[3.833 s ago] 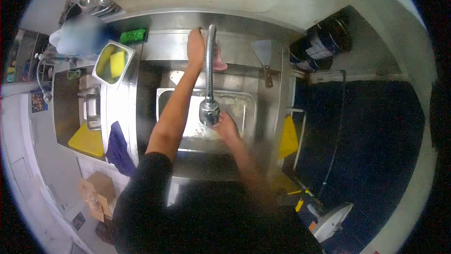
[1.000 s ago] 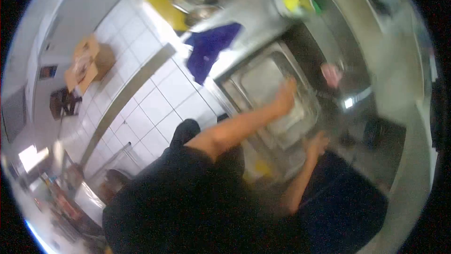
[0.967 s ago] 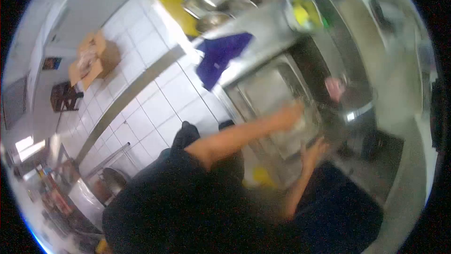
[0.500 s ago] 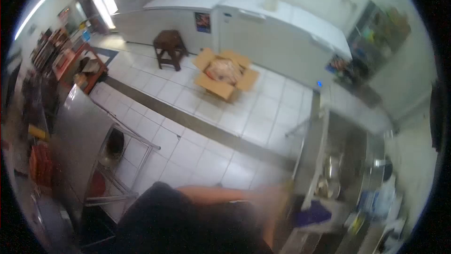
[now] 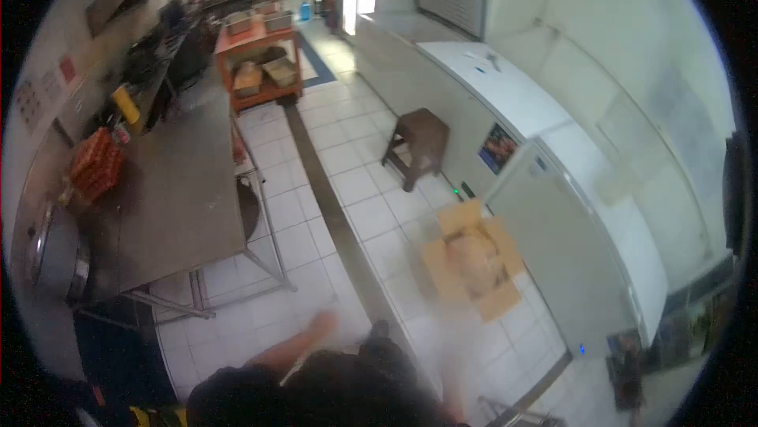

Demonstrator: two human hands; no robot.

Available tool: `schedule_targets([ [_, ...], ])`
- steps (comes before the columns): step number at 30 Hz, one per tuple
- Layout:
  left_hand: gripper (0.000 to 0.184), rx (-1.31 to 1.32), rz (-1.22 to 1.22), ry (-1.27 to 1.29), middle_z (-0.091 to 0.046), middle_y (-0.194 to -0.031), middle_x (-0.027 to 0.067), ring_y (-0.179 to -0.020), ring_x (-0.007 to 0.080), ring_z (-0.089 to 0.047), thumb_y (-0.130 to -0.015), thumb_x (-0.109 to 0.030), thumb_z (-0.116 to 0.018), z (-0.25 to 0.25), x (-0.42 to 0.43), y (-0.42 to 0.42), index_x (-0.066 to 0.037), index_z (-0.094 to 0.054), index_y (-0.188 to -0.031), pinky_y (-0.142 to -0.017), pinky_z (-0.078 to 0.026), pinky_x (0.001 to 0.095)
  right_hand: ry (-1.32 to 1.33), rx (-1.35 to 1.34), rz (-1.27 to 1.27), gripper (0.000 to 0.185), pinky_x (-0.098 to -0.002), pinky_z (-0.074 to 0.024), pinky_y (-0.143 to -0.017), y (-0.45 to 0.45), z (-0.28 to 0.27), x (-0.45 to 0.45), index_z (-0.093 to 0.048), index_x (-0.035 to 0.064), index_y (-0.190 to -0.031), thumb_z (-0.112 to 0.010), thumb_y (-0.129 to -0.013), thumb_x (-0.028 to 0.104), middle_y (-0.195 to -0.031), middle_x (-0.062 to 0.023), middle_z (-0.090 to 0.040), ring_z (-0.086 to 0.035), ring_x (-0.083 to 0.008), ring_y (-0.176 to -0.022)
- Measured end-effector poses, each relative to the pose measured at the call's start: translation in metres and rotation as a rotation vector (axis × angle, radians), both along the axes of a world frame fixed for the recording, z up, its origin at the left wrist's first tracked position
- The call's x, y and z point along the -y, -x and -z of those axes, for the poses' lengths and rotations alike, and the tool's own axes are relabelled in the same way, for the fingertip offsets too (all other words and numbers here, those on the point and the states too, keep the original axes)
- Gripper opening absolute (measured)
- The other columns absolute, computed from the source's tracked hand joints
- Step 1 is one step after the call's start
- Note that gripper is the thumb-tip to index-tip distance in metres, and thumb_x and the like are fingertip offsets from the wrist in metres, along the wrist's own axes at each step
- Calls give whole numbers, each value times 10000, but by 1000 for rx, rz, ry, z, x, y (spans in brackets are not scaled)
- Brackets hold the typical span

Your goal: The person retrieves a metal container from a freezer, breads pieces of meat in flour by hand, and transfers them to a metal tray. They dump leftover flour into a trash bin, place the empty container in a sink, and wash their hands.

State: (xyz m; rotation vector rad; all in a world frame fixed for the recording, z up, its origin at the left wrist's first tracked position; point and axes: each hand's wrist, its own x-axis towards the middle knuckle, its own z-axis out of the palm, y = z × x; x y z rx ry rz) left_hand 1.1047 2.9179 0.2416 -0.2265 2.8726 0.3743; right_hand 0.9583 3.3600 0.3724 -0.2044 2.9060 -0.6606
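My left hand [image 5: 322, 323] hangs low in front of my dark clothing, over the white tiled floor; its fingers are too blurred to read. On the other side my right hand [image 5: 458, 332] is a pale smear of motion, and whether it holds anything cannot be made out. Beyond the right hand, an open cardboard box [image 5: 440, 263] stands on the floor with its flaps folded out. Inside it lies a pale, plastic-wrapped content [image 5: 475, 260] whose kind is unclear. Neither hand visibly touches the box.
A steel table [image 5: 181, 206] stands at the left, with red egg-tray-like stacks [image 5: 98, 165] on it. White chest freezers [image 5: 545, 222] line the right wall, a brown stool [image 5: 420, 143] beside them. Farther off is an orange shelf cart [image 5: 225, 64]. A dark floor strip [image 5: 341, 230] runs between.
My view has swung left, so the box and freezers sit farther right and the steel table shows more fully. My hands, close together at the right before, are now apart.
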Motion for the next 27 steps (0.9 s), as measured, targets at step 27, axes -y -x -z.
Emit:
schedule_targets([
  [27,285,-42,-283,-22,-679,-947,160,-964,315,-659,-837,-263,-651,-14,635,577,-35,-689,-1005,-746,-547,478,-718,634,-1018,584,-550,-537,-815,683,208,534,-555,128,-1271,-691,-851,511,-1197,-201,-619,-661,-235,-956],
])
